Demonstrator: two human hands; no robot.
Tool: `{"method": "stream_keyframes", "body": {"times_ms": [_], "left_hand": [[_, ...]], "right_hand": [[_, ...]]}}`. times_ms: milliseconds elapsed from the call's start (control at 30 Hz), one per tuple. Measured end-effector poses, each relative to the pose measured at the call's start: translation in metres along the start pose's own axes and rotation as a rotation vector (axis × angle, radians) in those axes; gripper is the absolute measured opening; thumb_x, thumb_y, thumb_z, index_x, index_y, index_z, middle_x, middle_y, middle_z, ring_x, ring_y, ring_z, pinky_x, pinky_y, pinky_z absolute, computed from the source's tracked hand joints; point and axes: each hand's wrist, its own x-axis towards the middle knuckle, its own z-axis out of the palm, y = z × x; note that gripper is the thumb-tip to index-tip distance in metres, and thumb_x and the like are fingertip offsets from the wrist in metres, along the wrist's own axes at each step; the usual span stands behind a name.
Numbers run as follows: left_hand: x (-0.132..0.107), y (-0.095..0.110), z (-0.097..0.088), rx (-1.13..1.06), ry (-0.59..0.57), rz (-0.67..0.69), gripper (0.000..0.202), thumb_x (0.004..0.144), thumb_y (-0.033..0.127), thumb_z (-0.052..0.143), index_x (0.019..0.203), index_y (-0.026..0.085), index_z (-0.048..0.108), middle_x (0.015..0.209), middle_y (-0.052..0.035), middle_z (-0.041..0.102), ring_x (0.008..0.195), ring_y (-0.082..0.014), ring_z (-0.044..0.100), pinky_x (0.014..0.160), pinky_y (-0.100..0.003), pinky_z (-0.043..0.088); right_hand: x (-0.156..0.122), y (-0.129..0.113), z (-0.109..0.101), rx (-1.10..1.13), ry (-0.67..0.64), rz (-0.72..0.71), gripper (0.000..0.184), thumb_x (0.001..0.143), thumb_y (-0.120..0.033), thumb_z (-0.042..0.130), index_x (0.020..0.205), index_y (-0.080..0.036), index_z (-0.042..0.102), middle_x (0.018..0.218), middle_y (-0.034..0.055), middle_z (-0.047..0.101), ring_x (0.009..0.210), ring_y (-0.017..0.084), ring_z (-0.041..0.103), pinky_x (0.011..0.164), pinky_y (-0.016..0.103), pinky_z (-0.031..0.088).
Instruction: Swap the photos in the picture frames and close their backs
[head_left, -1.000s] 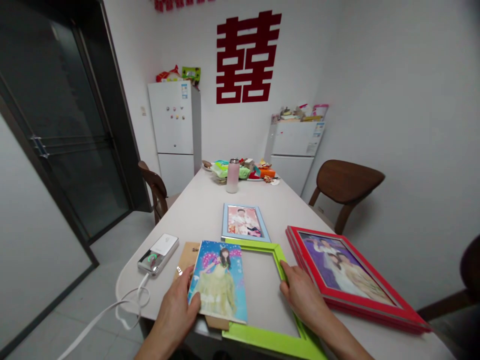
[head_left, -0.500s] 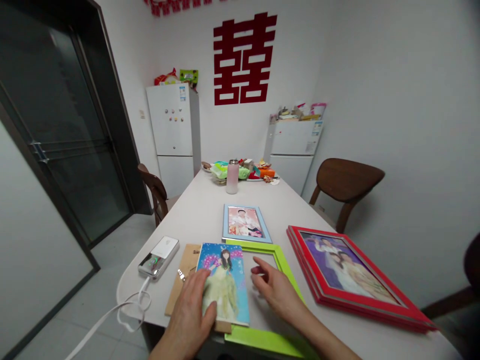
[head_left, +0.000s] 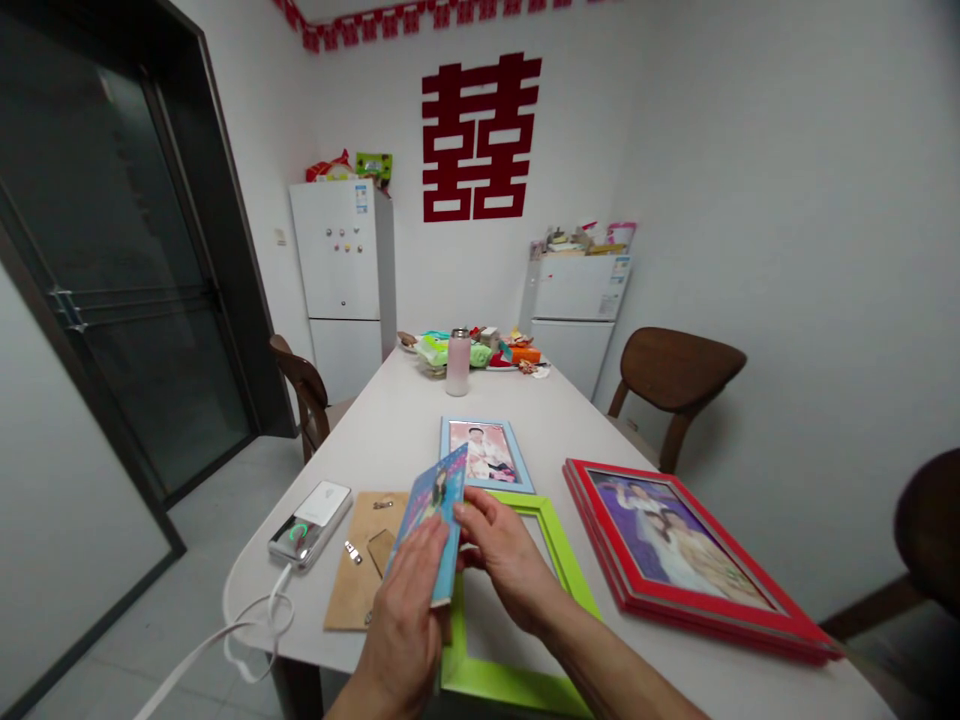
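Both my hands hold a printed photo [head_left: 433, 498] of a figure in a pale dress, tilted up on its edge above the table. My left hand [head_left: 409, 590] grips its near left side, and my right hand [head_left: 501, 558] pinches its right edge. Under them lies an empty lime-green picture frame [head_left: 559, 560]. A brown backing board [head_left: 360, 580] with metal clips lies flat just to the left of the frame.
A small blue framed photo [head_left: 484, 452] lies beyond the green frame, stacked red framed pictures [head_left: 675, 545] to the right. A power bank [head_left: 310, 510] with white cable sits left. A pink bottle [head_left: 457, 362] and snacks stand far back. Wooden chairs [head_left: 679, 375] flank the white table [head_left: 397, 430].
My right hand left the green frame's side and came to the photo. Both hands have lifted the photo off the backing board and tilted it upright. The board now lies uncovered.
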Motion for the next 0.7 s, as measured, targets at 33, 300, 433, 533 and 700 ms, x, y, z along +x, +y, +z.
{"method": "stream_keyframes", "body": {"times_ms": [33, 300, 433, 533, 700], "left_hand": [[0.004, 0.003, -0.002, -0.084, 0.066, -0.055, 0.045, 0.075, 0.010, 0.035, 0.119, 0.016, 0.042, 0.123, -0.0080, 0.045, 0.115, -0.0200, 0.036, 0.098, -0.039, 0.027], [0.014, 0.036, 0.019, -1.004, 0.355, -0.615, 0.041, 0.077, 0.036, 0.047, 0.112, 0.013, 0.046, 0.105, -0.0091, 0.059, 0.101, -0.0231, 0.051, 0.087, -0.034, 0.040], [0.017, 0.030, 0.028, -1.104, 0.245, -0.624, 0.051, 0.074, 0.031, 0.050, 0.119, 0.012, 0.036, 0.112, -0.0124, 0.054, 0.102, -0.0225, 0.050, 0.087, -0.034, 0.039], [0.015, 0.021, 0.029, -0.916, 0.075, -0.583, 0.052, 0.071, 0.026, 0.049, 0.118, 0.009, 0.036, 0.117, -0.0151, 0.049, 0.106, -0.0217, 0.047, 0.091, -0.034, 0.036], [0.001, 0.013, 0.029, -0.273, -0.206, -0.427, 0.050, 0.068, 0.019, 0.048, 0.117, 0.011, 0.042, 0.122, -0.0125, 0.045, 0.114, -0.0229, 0.038, 0.098, -0.040, 0.026]], "right_hand": [[-0.001, 0.002, 0.000, 0.001, 0.014, -0.014, 0.043, 0.069, -0.038, 0.050, 0.105, -0.015, 0.049, 0.077, 0.0024, 0.059, 0.056, 0.009, 0.051, 0.048, 0.020, 0.040], [-0.008, 0.035, -0.029, 0.158, 0.205, 0.077, 0.046, 0.075, -0.034, 0.039, 0.118, -0.017, 0.036, 0.097, 0.0079, 0.060, 0.080, 0.016, 0.058, 0.062, 0.027, 0.045], [-0.010, 0.024, -0.064, 0.054, 0.305, 0.042, 0.045, 0.071, -0.025, 0.037, 0.115, -0.014, 0.039, 0.091, 0.0092, 0.063, 0.074, 0.018, 0.060, 0.057, 0.027, 0.046], [-0.010, 0.016, -0.092, -0.080, 0.335, 0.109, 0.045, 0.069, -0.022, 0.037, 0.112, -0.012, 0.044, 0.079, 0.0093, 0.066, 0.064, 0.019, 0.062, 0.052, 0.028, 0.046], [-0.007, 0.020, -0.111, -0.192, 0.280, 0.189, 0.047, 0.066, -0.018, 0.035, 0.112, -0.012, 0.044, 0.072, 0.0077, 0.066, 0.056, 0.019, 0.061, 0.047, 0.027, 0.044]]}}
